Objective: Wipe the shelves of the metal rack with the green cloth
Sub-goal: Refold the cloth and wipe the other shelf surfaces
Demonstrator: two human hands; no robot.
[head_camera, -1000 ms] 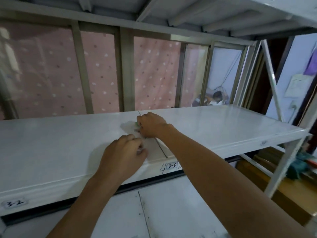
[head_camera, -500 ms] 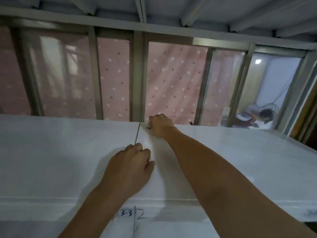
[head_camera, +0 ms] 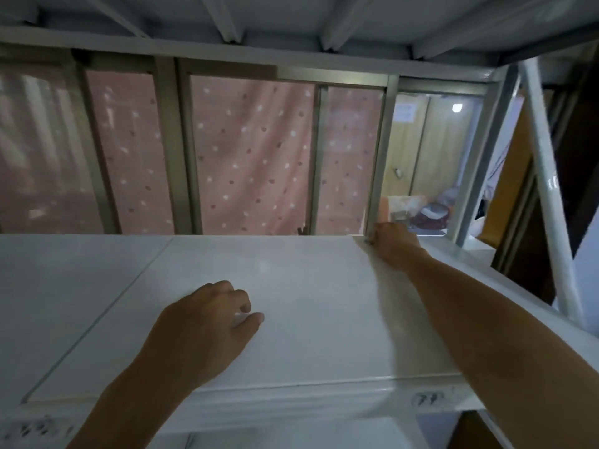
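**Ana:** Rightward went that right hand (head_camera: pixel 393 244) — half a second before, it sat at the seam in the middle of the white shelf (head_camera: pixel 308 319); by this moment it had reached the shelf's far right corner, just beside the rack's white upright (head_camera: pixel 551 196).

**Ben:** And its grip?

**Ana:** Fingers were curled down at the back edge of the shelf, knuckles toward the camera. Something small and dark peeked out by the fingertips, but I couldn't tell what it was, nor whether the hand was clamped on anything.

**Ben:** The green cloth?

**Ana:** Couldn't see it anywhere on the shelf. If it was under that right hand, the hand hid it completely.

**Ben:** Left hand?

**Ana:** The left hand (head_camera: pixel 204 328) rested near the front of the shelf, well apart from the right, fingers loosely bent with the thumb sticking out, nothing visible in it. It pressed on the shelf panel, right of the seam (head_camera: pixel 97 322) that ran diagonally from the back edge to the front.

**Ben:** Behind the shelf?

**Ana:** A pink dotted curtain (head_camera: pixel 252 157) hung past the window frame, and the ribbed underside of the upper shelf (head_camera: pixel 291 21) sat overhead.
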